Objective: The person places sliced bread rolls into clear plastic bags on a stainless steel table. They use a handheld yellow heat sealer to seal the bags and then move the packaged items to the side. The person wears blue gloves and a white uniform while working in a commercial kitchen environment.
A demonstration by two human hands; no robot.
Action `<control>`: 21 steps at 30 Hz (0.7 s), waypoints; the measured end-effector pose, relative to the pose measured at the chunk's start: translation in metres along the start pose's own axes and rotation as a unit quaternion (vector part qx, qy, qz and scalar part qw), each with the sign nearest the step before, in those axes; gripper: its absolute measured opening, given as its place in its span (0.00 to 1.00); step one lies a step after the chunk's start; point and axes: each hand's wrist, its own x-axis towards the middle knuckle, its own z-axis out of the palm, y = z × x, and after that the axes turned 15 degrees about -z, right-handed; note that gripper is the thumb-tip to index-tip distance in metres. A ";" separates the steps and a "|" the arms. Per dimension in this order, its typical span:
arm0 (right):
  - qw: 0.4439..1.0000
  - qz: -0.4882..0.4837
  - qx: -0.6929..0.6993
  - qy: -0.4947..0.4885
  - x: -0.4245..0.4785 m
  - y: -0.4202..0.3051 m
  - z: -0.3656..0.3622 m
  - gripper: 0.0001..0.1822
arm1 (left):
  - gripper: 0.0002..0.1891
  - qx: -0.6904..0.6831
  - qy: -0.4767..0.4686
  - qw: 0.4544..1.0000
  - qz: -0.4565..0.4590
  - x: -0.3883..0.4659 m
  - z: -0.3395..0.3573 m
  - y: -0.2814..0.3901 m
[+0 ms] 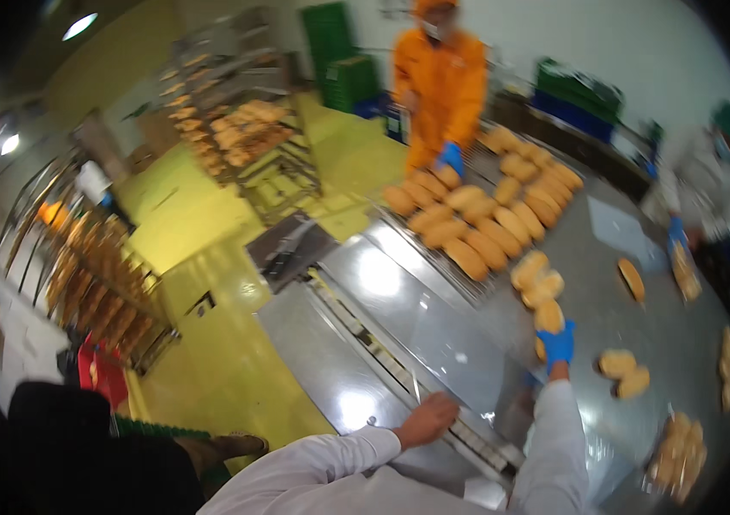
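Note:
My right hand (558, 344), in a blue glove, reaches across the steel table (580, 264) and grips a bread roll (540, 349) that it partly covers. Touching that hand at its far side is another roll (549, 315), with a pair of rolls (537, 280) just beyond. My bare left hand (428, 420) rests with curled fingers over a narrow channel (385, 362) set along the table. Beside its fingers a thin pale strip (415, 386) stands up; whether the hand holds it is unclear.
Many rolls (493, 241) lie on a wire rack (403, 235). Loose rolls (625, 373) and bagged rolls (679, 454) are at right. An orange-clad person (439, 84) touches the rolls; another person (693, 174) holds a bag (685, 273). Rack trolleys (275, 187) stand on the yellow floor.

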 end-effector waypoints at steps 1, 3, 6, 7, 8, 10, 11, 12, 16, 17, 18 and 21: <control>0.999 0.007 0.030 -0.009 -0.007 -0.016 -0.001 0.35 | 0.09 0.009 -0.009 1.000 0.019 0.003 -0.004 -0.004; 0.989 0.001 0.147 0.035 -0.022 -0.048 -0.007 0.38 | 0.07 0.012 -0.029 0.999 0.006 0.006 -0.010 -0.003; 0.724 0.172 0.665 0.065 -0.068 -0.102 -0.044 0.40 | 0.13 0.002 -0.012 1.000 -0.001 0.001 -0.009 0.003; 0.634 0.139 0.756 0.086 -0.085 -0.136 -0.059 0.42 | 0.17 0.018 -0.010 1.000 -0.017 -0.001 -0.010 0.004; 0.535 0.097 0.833 0.101 -0.101 -0.165 -0.074 0.44 | 0.19 0.030 -0.018 0.999 -0.015 0.000 -0.015 0.011; 0.382 0.015 0.923 0.040 -0.122 -0.172 -0.092 0.47 | 0.21 0.053 -0.035 0.998 -0.012 0.006 -0.017 0.016; 0.299 -0.024 0.954 0.000 -0.132 -0.172 -0.099 0.48 | 0.22 0.065 -0.043 0.997 -0.016 0.006 -0.016 0.015; 0.285 -0.034 0.958 0.003 -0.141 -0.172 -0.103 0.48 | 0.22 0.065 -0.049 0.996 -0.032 0.008 -0.017 0.014; 0.280 -0.061 0.958 0.006 -0.165 -0.169 -0.117 0.49 | 0.18 0.062 -0.040 0.997 -0.029 0.007 -0.018 0.018; 0.291 -0.064 0.955 0.006 -0.168 -0.171 -0.121 0.48 | 0.17 0.056 -0.035 0.998 -0.022 0.006 -0.016 0.017; 0.347 -0.056 0.936 0.018 -0.170 -0.175 -0.124 0.44 | 0.15 0.055 -0.028 0.998 -0.018 0.006 -0.016 0.013; 0.519 0.045 0.848 0.096 -0.174 -0.178 -0.135 0.35 | 0.10 0.047 -0.007 0.999 -0.006 0.003 -0.017 0.011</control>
